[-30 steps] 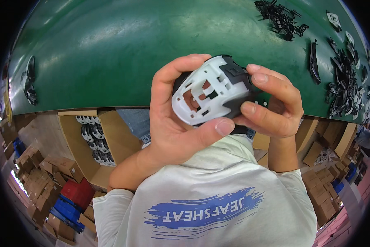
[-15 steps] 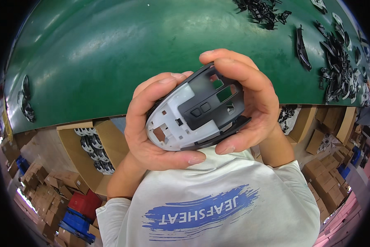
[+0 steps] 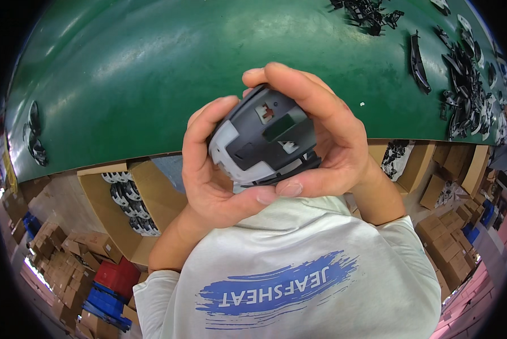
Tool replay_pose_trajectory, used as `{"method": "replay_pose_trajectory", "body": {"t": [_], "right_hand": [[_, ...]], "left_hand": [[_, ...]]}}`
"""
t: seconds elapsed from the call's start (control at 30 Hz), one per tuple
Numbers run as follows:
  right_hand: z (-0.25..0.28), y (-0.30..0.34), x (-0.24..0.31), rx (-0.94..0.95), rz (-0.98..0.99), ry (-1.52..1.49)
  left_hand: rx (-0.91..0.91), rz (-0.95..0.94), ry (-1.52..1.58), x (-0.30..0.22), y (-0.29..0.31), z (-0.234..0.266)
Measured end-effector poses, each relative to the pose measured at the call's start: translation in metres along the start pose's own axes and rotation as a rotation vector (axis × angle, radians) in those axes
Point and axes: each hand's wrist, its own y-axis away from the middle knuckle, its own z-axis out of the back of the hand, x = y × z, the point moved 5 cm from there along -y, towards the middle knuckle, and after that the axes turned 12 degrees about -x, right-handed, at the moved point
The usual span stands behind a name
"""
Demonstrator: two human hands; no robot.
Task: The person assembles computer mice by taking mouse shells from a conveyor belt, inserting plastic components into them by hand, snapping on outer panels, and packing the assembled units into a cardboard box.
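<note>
Between my two hands is a rounded plastic housing, black over most of its top with a pale white panel at the left end. Several rectangular openings cut through the black part. My left hand wraps its left end, fingers along the far edge and thumb along the near edge. Around the right end curves my right hand, its fingertips on the far rim and its thumb on the near lower edge. The housing is tilted and held above the near edge of the green table. Its underside is hidden.
A pile of black plastic parts lies on the table at the right, beside a long curved black piece. More black parts sit farther back. At lower left, an open cardboard box holds stacked black-and-white parts.
The housing has turned in my hands, so its right end faces up more and the white panel shows less. Both hands keep hold; my right hand has shifted left.
</note>
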Motion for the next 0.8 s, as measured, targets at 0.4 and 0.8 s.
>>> {"method": "replay_pose_trajectory", "body": {"t": [0.4, 0.8], "right_hand": [[-0.020, -0.009, -0.001, 0.100, 0.112, 0.120], [-0.028, 0.005, -0.005, -0.038, 0.046, -0.088]], "left_hand": [[0.001, 0.262, 0.351, 0.008, 0.003, -0.007], [0.206, 0.392, 0.136, 0.001, 0.010, -0.005]]}}
